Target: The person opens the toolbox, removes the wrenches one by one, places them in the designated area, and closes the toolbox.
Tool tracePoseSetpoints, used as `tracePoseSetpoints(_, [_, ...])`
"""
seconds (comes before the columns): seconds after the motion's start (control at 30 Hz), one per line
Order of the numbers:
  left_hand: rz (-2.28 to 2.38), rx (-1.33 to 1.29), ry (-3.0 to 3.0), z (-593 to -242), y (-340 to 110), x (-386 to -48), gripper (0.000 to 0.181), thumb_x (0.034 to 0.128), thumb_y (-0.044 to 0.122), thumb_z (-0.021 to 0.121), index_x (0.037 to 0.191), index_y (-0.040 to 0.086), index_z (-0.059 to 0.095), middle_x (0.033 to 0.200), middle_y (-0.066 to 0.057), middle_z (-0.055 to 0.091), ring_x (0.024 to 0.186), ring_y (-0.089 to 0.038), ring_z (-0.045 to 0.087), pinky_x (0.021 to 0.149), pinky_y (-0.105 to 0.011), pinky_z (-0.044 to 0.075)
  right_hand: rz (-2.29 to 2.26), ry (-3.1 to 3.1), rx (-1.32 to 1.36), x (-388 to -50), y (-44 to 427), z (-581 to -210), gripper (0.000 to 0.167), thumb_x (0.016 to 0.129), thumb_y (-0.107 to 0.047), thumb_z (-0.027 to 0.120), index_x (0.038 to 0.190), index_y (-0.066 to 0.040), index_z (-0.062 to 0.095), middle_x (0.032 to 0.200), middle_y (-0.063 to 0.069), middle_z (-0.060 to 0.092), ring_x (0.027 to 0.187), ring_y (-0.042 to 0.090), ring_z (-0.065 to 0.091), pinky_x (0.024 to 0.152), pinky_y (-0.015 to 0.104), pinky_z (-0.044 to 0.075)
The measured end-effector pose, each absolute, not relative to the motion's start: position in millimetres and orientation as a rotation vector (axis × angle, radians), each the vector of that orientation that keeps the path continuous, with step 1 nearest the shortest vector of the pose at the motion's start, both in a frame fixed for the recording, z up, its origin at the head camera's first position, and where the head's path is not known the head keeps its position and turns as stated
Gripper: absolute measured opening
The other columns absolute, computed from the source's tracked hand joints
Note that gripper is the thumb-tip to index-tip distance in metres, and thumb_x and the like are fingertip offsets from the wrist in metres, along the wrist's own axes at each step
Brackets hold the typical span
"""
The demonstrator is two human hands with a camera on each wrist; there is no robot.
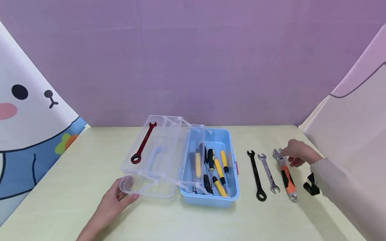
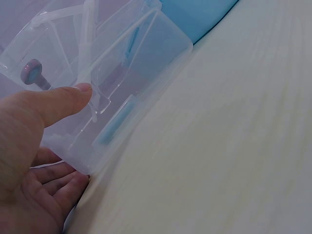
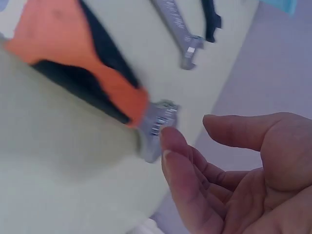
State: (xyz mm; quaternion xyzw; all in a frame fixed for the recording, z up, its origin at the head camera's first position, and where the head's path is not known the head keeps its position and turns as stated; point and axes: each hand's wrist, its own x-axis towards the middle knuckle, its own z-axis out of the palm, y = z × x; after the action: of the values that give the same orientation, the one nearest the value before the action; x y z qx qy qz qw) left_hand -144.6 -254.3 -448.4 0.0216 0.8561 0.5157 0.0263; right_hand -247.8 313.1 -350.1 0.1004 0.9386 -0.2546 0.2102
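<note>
A clear plastic lid point(image 1: 169, 191) with a tray hangs open at the left of a blue toolbox point(image 1: 208, 201). My left hand point(image 1: 113, 204) grips the lid's near left corner, thumb on one side and fingers beneath, as the left wrist view also shows. A red wrench point(image 1: 146, 142) lies in the clear tray. At the right, my right hand point(image 1: 297, 153) is at the head of an orange-and-black adjustable wrench point(image 1: 287, 179). In the right wrist view its thumb and fingers point(image 3: 183, 180) stand apart beside the metal head point(image 3: 158, 127), holding nothing.
Several yellow and black screwdrivers point(image 1: 219, 167) lie in the blue box. Between the box and the adjustable wrench lie a black wrench point(image 1: 256, 175) and a silver wrench point(image 1: 268, 173). A small black object point(image 1: 312, 185) is near the right sleeve.
</note>
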Motion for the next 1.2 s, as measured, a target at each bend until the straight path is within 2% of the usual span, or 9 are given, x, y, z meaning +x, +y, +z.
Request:
tracePoseSetpoints(0.23, [1.593, 0.072, 2.649, -448.0, -254.3, -145.9, 0.068, 0.0876, 0.021, 0.07, 0.14, -0.001, 0.032, 0.141, -0.034, 0.041, 0.127, -0.045, 0.046, 0.092, -0.035, 0.055, -0.695, 2.64, 0.202, -260.6, 301.9, -326.7, 0.019, 0.09, -0.014, 0.05, 0.089, 0.004, 0.045, 0.066, 0.006, 0.054, 0.053, 0.012, 0.06, 0.053, 0.026, 0.057])
tracePoseSetpoints(0.47, [1.572, 0.057, 2.654, -448.7, -255.0, -146.2, 0.07, 0.0876, 0.023, 0.07, 0.14, -0.001, 0.031, 0.142, -0.033, 0.039, 0.128, -0.044, 0.045, 0.093, -0.036, 0.054, -0.682, 2.676, 0.157, -272.3, 270.7, -306.1, 0.018, 0.092, -0.014, 0.051, 0.09, 0.003, 0.045, 0.064, 0.004, 0.053, 0.053, 0.012, 0.06, 0.054, 0.026, 0.057])
tracePoseSetpoints(0.83, [1.623, 0.092, 2.651, -450.6, -252.2, -144.6, 0.066, 0.0877, 0.021, 0.07, 0.139, 0.0, 0.033, 0.14, -0.033, 0.041, 0.126, -0.045, 0.047, 0.091, -0.035, 0.055, -0.687, 2.735, 0.043, -281.7, 214.0, -274.8, 0.019, 0.094, -0.016, 0.051, 0.09, 0.001, 0.048, 0.081, 0.014, 0.054, 0.06, 0.018, 0.063, 0.057, 0.028, 0.058])
tracePoseSetpoints(1.2, [1.599, 0.068, 2.657, -450.1, -250.3, -142.4, 0.069, 0.0876, 0.025, 0.07, 0.14, 0.001, 0.032, 0.142, -0.033, 0.039, 0.127, -0.044, 0.045, 0.092, -0.035, 0.054, -0.691, 2.779, -0.052, -291.1, 174.0, -264.0, 0.023, 0.092, -0.019, 0.053, 0.096, 0.004, 0.051, 0.087, 0.016, 0.056, 0.066, 0.021, 0.063, 0.061, 0.03, 0.059])
